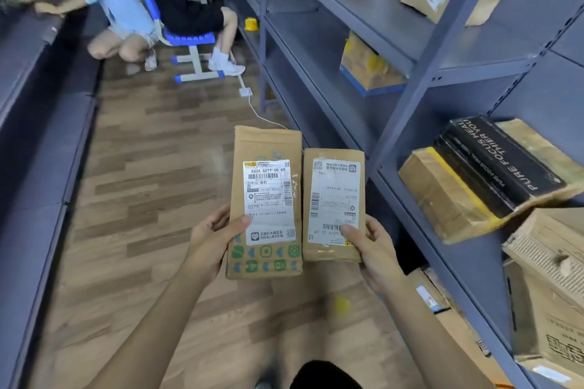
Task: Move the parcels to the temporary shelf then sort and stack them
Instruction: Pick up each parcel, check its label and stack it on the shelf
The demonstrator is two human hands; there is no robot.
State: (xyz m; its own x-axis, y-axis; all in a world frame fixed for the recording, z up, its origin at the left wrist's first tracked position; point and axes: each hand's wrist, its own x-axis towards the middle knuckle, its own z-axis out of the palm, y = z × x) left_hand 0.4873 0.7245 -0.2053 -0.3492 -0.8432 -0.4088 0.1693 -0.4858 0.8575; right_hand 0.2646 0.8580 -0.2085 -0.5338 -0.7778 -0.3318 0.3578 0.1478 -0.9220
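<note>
Shelving: a grey metal shelf unit (407,123) fills the right half of the frame, running from the top centre down to the lower right corner.
Stock on shelves: cardboard boxes sit on several levels; at mid right a black printed box (499,161) lies tilted on top of a brown box with yellow tape (442,199).
Floor: a wood-pattern floor (151,167) runs up the middle of the frame.
Others: two people at upper left, one crouching, one seated on a blue chair (186,38).
Larger parcel: a flat brown parcel (265,199), label facing up, held at lower centre over the floor.
Smaller parcel: a shorter brown parcel (333,205) just to the right of it, their long edges touching or nearly so, label upside down.
Left hand: the left hand (211,240) grips the larger parcel at its lower left edge, thumb on top.
Right hand: the right hand (373,249) grips the smaller parcel at its lower right corner, thumb on the label.
Handling: both look light and thin, stiff enough to stay flat from a one-edge hold; the paper skin seems grippy, the glossy labels less so. Holding by a long edge or supporting from beneath would suit stacking.
</note>
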